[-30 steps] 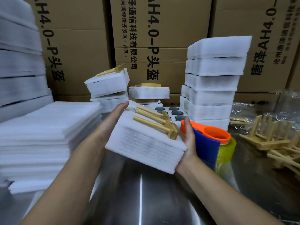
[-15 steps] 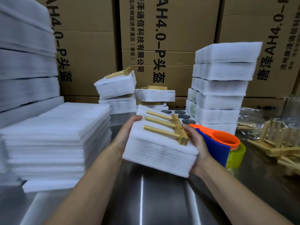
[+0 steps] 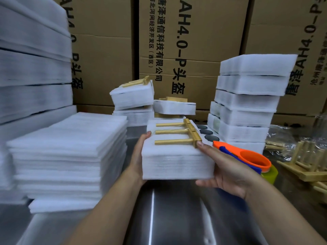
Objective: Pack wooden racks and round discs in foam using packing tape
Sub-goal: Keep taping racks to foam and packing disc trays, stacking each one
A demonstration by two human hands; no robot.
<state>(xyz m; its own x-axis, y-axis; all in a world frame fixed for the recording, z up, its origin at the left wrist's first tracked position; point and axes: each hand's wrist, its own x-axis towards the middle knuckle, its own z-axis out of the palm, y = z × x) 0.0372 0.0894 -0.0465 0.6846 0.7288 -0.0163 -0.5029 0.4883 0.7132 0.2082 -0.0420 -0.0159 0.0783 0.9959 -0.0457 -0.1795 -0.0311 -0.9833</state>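
Head view: both hands grip a thick white foam bundle point(image 3: 177, 161) over the steel table point(image 3: 159, 218), roughly level. The left hand point(image 3: 139, 156) clasps its left side, thumb tip hooked over the top edge; the rest of its fingers are hidden behind the foam. The right hand point(image 3: 228, 167) holds the right side, thumb lying along the top and touching the end of the crossbar, fingers point(image 3: 205, 183) curled underneath.

A wooden rack point(image 3: 177, 132) lies flat on top of the bundle, its three pegs pointing left and its crossbar toward the right.

Just behind the bundle, dark round discs point(image 3: 206, 132) sit in a row on white foam. An orange and blue tape dispenser point(image 3: 247, 156) with a yellow-green roll stands just beside the right hand.

A stack of loose foam sheets point(image 3: 67, 147) fills the left of the table. Wrapped foam packs point(image 3: 247, 103) are piled high on the right, and smaller ones with racks showing stand at the back. Loose wooden racks point(image 3: 309, 161) lie at the far right, with cardboard boxes point(image 3: 185, 41) behind everything.
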